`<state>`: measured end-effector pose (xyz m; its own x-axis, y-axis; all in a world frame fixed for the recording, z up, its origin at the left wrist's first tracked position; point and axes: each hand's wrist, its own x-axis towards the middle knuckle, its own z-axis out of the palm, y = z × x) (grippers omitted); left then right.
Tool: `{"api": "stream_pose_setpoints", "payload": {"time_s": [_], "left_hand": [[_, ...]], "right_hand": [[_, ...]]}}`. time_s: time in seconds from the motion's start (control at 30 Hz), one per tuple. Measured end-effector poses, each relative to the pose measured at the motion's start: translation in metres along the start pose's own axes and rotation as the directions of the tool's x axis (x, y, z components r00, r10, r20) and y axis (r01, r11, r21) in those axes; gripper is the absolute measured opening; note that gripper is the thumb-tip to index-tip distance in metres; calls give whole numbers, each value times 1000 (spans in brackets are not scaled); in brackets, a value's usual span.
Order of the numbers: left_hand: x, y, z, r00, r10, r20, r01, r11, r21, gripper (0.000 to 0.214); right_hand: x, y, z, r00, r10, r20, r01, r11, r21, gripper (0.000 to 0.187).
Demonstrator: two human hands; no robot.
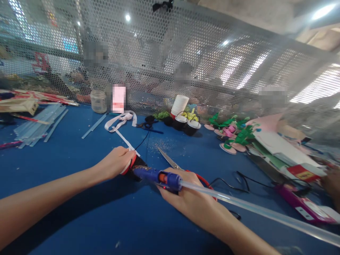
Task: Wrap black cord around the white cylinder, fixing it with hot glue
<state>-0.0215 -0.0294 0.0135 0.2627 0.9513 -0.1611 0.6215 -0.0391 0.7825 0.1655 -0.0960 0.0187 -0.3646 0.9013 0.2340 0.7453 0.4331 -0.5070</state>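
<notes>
My right hand is closed around a blue glue gun, with a long clear glue stick sticking out of its back toward the right. The gun's tip points left at a small dark round piece with a red and white edge. My left hand is closed on that piece and presses it on the blue table. A white ribbon runs from the piece toward the back. Scissors with red handles lie partly under my right hand.
Clear glue sticks lie at the left, with a glass jar behind them. Small black and white cups, green and pink craft pieces and papers fill the back right. A perforated metal screen closes the back. Black cables trail right.
</notes>
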Motion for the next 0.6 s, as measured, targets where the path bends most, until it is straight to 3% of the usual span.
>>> {"api": "stream_pose_setpoints", "payload": {"time_s": [0.37,0.6], "left_hand": [[-1,2,0,1000,7,10,-7,1000,-8,32],[-2,2,0,1000,10,23,-10,1000,-29,31]], "right_hand": [[2,3,0,999,-15,-48,16,1000,16,11],[7,3,-2,994,94,-48,-95,995,-5,17]]}}
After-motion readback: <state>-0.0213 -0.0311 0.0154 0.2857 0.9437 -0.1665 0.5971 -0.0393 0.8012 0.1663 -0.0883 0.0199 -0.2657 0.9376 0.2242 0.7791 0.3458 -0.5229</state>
